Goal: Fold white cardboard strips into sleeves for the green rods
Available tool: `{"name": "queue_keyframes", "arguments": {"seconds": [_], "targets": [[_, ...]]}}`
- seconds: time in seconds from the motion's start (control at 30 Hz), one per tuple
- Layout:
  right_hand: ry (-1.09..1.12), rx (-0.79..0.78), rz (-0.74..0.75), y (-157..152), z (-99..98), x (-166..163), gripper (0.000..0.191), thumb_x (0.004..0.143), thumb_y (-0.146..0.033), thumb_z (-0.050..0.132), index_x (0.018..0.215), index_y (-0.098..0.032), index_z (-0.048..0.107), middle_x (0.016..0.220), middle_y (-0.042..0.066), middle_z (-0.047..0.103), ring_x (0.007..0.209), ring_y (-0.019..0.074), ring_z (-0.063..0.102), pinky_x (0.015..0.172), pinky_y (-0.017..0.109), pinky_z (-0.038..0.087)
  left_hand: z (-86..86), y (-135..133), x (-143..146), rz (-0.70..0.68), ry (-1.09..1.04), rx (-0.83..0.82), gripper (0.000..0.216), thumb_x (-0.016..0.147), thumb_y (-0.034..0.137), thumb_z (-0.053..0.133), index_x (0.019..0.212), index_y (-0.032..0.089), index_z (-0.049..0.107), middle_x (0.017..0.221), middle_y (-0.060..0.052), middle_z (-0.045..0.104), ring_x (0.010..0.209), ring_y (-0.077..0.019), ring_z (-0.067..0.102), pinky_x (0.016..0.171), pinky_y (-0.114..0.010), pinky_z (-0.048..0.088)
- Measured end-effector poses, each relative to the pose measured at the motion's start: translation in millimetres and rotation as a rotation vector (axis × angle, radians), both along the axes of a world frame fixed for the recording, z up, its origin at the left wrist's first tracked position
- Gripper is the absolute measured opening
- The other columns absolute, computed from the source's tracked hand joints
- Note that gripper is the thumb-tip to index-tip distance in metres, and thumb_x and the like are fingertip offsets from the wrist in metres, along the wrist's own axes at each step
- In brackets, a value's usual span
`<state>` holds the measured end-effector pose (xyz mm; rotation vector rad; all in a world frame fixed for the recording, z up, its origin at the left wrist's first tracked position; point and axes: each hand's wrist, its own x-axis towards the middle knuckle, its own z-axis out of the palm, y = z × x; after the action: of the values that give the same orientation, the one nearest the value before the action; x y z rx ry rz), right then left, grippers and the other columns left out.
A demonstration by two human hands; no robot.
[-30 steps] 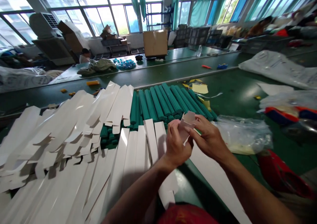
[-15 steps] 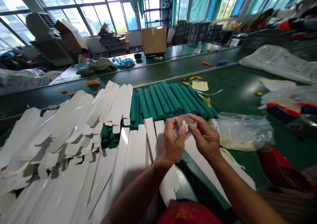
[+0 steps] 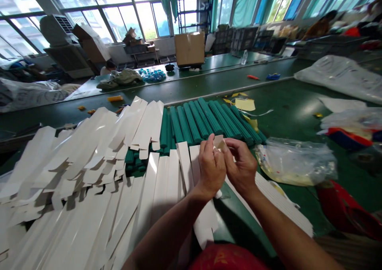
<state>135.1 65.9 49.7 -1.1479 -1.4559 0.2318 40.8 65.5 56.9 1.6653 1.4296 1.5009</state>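
Pinching between nearly closed fingertips of left hand [image 3: 211, 165] and right hand [image 3: 243, 163] a pale, flapped cardboard box end [image 3: 219, 141], toward four o'clock from mid-view, probably light, stiff yet creasable, best held by side edges.

Your left hand [image 3: 212, 168] and right hand [image 3: 242, 166]: close together, both holding a pale cardboard flap [image 3: 219, 141]. On your green, smooth-topped table [image 3: 285, 108]: one stack of dark-green ribbed rods [image 3: 208, 118]; many long white cardboard cartons [image 3: 80, 146], overlapping, mostly to your left; one clear plastic bag [image 3: 301, 160], right.
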Motion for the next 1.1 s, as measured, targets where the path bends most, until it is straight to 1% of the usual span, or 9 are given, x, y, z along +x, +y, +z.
{"name": "queue_keyframes", "arguments": {"seconds": [0.17, 0.33, 0.43, 0.63, 0.77, 0.83, 0.9, 1.0, 1.1], "targets": [[-0.147, 0.141, 0.01, 1.5, -3.8, 5.7, 0.018, 0.095, -0.023, 0.048, 0.094, -0.021, 0.066, 0.102, 0.009, 0.069, 0.102, 0.0227, 0.066, 0.089, 0.039, 0.052, -3.8, 2.3, -3.7, -0.108, -0.101, -0.02, 0.045, 0.101, 0.031, 0.03, 0.136, 0.015, 0.053, 0.12, -0.014, 0.062, 0.113, -0.0202, 0.059, 0.103, -0.035, 0.046], [0.157, -0.193, 0.103, 10.5, 4.8, 11.0, 0.014, 0.091, -0.031, 0.057, 0.099, -0.021, 0.062, 0.095, 0.005, 0.067, 0.086, 0.0176, 0.064, 0.079, 0.032, 0.052, -2.0, 7.6, -5.5, -0.187, -0.322, -0.151, 0.042, 0.098, 0.034, 0.037, 0.132, 0.017, 0.057, 0.129, -0.011, 0.061, 0.122, -0.0205, 0.056, 0.107, -0.035, 0.042], [0.243, -0.329, 0.264, 17.8, 11.4, 14.0, 0.028, 0.084, -0.029, 0.064, 0.111, -0.022, 0.06, 0.097, 0.003, 0.066, 0.083, 0.0159, 0.062, 0.075, 0.029, 0.05, 2.0, 11.3, -3.5, -0.204, -0.466, -0.234, 0.039, 0.091, 0.026, 0.044, 0.126, 0.015, 0.056, 0.123, -0.01, 0.064, 0.113, -0.0208, 0.061, 0.099, -0.034, 0.048], [0.067, -0.134, 0.307, 22.7, 16.9, 11.7, 0.015, 0.082, -0.015, 0.056, 0.081, -0.021, 0.07, 0.087, 0.002, 0.065, 0.085, 0.0163, 0.061, 0.078, 0.03, 0.048, 3.4, 17.7, 8.2, 0.04, -0.572, -0.22, 0.019, 0.085, 0.02, 0.046, 0.102, 0.017, 0.055, 0.085, -0.003, 0.063, 0.079, -0.0154, 0.063, 0.072, -0.026, 0.052], [-0.051, -0.099, 0.387, 26.1, 21.5, 19.5, 0.016, 0.085, -0.02, 0.057, 0.084, -0.02, 0.073, 0.09, 0.005, 0.066, 0.085, 0.0174, 0.063, 0.076, 0.032, 0.051, -12.8, 15.0, 7.8, 0.121, -0.544, -0.1, 0.037, 0.099, 0.044, 0.03, 0.112, 0.016, 0.052, 0.089, -0.006, 0.063, 0.079, -0.0161, 0.064, 0.074, -0.03, 0.054], [-0.131, -0.186, 0.509, 31.0, 30.1, 29.7, 0.018, 0.088, -0.028, 0.058, 0.091, -0.021, 0.075, 0.092, 0.006, 0.066, 0.085, 0.0174, 0.063, 0.073, 0.031, 0.052, -25.1, 11.3, 4.5, 0.022, -0.437, 0.003, 0.053, 0.095, 0.058, 0.036, 0.126, 0.015, 0.045, 0.098, -0.008, 0.063, 0.084, -0.0179, 0.064, 0.078, -0.032, 0.054], [-0.239, -0.304, 0.66, 38.6, 43.0, 41.1, 0.022, 0.089, -0.034, 0.06, 0.099, -0.021, 0.075, 0.092, 0.006, 0.065, 0.084, 0.0163, 0.062, 0.073, 0.029, 0.052, -35.5, 7.6, 2.5, -0.061, -0.306, 0.075, 0.076, 0.082, 0.063, 0.059, 0.136, 0.015, 0.036, 0.104, -0.009, 0.061, 0.09, -0.0203, 0.064, 0.082, -0.035, 0.055], [-0.36, -0.523, 0.901, 52.3, 64.0, 53.5, 0.025, 0.086, -0.035, 0.064, 0.104, -0.021, 0.073, 0.091, 0.003, 0.064, 0.077, 0.0132, 0.061, 0.069, 0.025, 0.052, -41.3, 4.0, 5.0, -0.014, -0.189, 0.088, 0.094, 0.066, 0.048, 0.08, 0.139, 0.014, 0.03, 0.106, -0.009, 0.058, 0.096, -0.0227, 0.064, 0.087, -0.038, 0.055], [-0.324, -0.795, 1.095, 63.4, 78.8, 55.4, 0.025, 0.085, -0.032, 0.063, 0.106, -0.019, 0.068, 0.088, 0.0, 0.064, 0.064, 0.0089, 0.058, 0.056, 0.02, 0.051, -38.1, 2.0, 10.4, 0.004, -0.128, 0.091, 0.091, 0.065, 0.03, 0.079, 0.139, 0.014, 0.03, 0.109, -0.011, 0.059, 0.102, -0.0234, 0.064, 0.094, -0.039, 0.054]]}}
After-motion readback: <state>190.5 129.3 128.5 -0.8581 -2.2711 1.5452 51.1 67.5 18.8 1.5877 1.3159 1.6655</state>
